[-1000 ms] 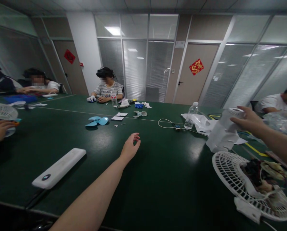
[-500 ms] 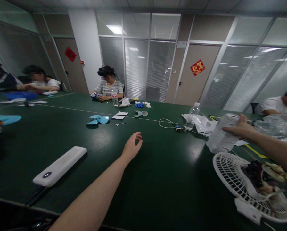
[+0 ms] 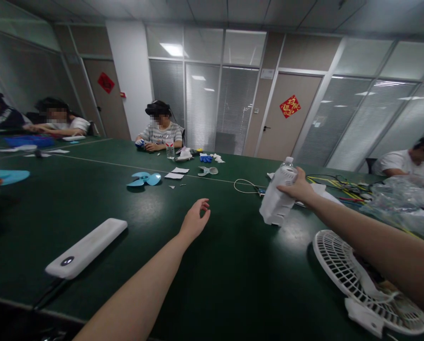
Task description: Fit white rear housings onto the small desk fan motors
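Observation:
A tall white plastic housing (image 3: pixel 276 199) with slots near its upper end is held by my right hand (image 3: pixel 297 184). It is slightly tilted, above the right-middle of the green table (image 3: pixel 233 265), and partly hides a clear bottle (image 3: pixel 288 161) behind it. My left hand (image 3: pixel 195 219) is open over the table's middle, fingers loosely bent, nothing in it. To the right, beneath my right forearm, lies a round white fan grille (image 3: pixel 334 258); the forearm covers part of it and the parts inside. A long white device (image 3: pixel 87 248) with a round button lies left of my left arm.
Blue fan blades (image 3: pixel 144 179), paper pieces (image 3: pixel 174 175) and a grey blade piece (image 3: pixel 207 171) lie beyond my left hand. A looped cable (image 3: pixel 245 185) is near the housing. Clear plastic bags (image 3: pixel 403 203) lie far right. Several people sit around the table, one person (image 3: pixel 160 130) opposite.
My right hand has carried the white housing leftward, from above the fan grille to in front of the clear bottle. My left hand has hardly moved.

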### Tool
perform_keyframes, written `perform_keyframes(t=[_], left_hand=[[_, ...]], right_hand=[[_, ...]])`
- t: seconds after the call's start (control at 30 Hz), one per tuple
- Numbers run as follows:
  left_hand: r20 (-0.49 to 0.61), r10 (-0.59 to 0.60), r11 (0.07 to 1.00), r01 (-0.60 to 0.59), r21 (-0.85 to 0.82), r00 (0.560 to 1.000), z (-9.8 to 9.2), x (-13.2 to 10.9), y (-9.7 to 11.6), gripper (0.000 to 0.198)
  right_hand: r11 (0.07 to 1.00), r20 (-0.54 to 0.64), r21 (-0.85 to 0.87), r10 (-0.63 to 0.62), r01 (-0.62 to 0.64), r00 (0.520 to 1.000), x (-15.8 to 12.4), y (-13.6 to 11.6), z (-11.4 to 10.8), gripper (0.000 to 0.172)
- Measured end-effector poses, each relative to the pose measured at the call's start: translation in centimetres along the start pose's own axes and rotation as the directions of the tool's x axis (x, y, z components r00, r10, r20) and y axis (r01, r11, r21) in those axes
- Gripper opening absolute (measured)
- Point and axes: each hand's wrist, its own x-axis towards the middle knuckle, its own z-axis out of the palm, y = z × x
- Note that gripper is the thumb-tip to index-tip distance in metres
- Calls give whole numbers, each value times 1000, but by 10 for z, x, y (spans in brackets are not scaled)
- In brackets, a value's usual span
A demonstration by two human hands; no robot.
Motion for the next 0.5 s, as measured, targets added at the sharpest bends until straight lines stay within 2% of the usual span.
perform_keyframes(t=[0.27,0.37,0.5], left_hand=[[-15,-12,1000,13,7,1000,1,2,-3,41],[-24,-9,1000,10,7,1000,2,2,-4,40],[-23,-8,1000,9,9,1000,2,2,-3,40]], right_hand=[[983,87,131,-138,126,987,-9,-90,61,112],[975,94,168,-162,144,982,-12,-112,75,115],[965,75,208,-179,160,981,-17,-126,82,113]])
